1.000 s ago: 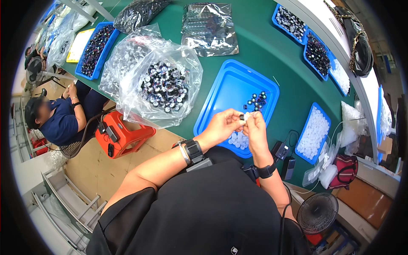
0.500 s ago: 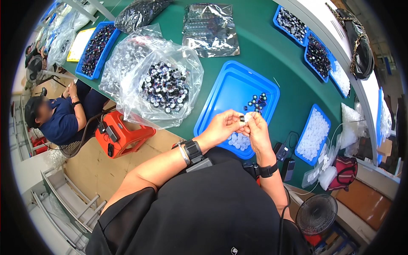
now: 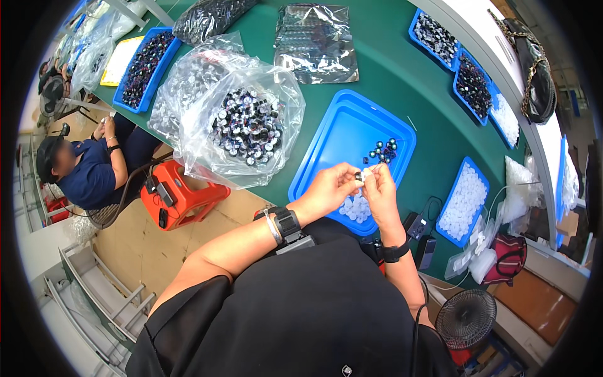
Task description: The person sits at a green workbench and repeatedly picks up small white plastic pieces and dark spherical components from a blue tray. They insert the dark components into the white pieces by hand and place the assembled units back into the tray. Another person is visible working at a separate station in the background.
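Over the blue tray (image 3: 336,135), my two hands meet with fingertips pinched close together. My left hand (image 3: 328,193) grips a small dark cylindrical piece (image 3: 358,176). Pressed against it is a small white plastic piece (image 3: 367,172) in the fingers of my right hand (image 3: 381,191); how the two fit together is too small to tell. Beyond my fingers, several dark shiny round pieces (image 3: 383,151) lie in the tray. Nearer to me in it, partly covered by my hands, is a heap of translucent white pieces (image 3: 355,210).
Left of the tray lies an open clear bag of black-and-clear pieces (image 3: 248,129). A blue bin of white pieces (image 3: 463,200) stands at right, more filled bins (image 3: 472,88) farther back. A silver bag (image 3: 317,44) lies behind. A co-worker (image 3: 94,163) sits at left beside a red stool (image 3: 182,195).
The view has shifted slightly. Both hands stay together over the tray, with the dark piece and the white piece still between their fingertips.
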### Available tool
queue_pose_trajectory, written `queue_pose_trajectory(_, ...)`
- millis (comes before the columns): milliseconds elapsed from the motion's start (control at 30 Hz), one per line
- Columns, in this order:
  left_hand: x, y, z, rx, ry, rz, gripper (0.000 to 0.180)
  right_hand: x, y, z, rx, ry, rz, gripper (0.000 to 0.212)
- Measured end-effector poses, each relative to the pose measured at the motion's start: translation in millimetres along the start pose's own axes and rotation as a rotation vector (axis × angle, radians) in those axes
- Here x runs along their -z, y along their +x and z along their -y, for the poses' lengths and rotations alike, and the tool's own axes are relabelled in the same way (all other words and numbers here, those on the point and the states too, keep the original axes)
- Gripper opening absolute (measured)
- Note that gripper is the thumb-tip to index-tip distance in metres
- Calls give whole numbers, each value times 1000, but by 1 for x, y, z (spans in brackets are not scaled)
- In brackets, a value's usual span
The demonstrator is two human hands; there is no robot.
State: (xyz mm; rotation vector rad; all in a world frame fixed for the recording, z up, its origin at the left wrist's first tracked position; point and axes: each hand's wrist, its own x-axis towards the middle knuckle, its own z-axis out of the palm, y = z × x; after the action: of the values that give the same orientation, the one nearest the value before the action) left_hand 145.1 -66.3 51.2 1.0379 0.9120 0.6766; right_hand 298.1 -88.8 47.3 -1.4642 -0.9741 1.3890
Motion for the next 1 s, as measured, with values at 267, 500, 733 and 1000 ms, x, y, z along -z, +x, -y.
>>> queue_pose_trajectory(267,4,1,-10,-128,163,36,20,2,0,3,-80,157,36,12)
queue_pose_trajectory(500,9,9,10,-2,-116,50,21,-4,-1,14,-191,339,3,15)
queue_pose_trajectory(733,9,3,-5,-209,411,46,21,2,-1,17,-233,307,49,19)
queue_pose_trajectory(1000,10,14,2,197,-402,58,26,5,3,14,-149,306,-7,19)
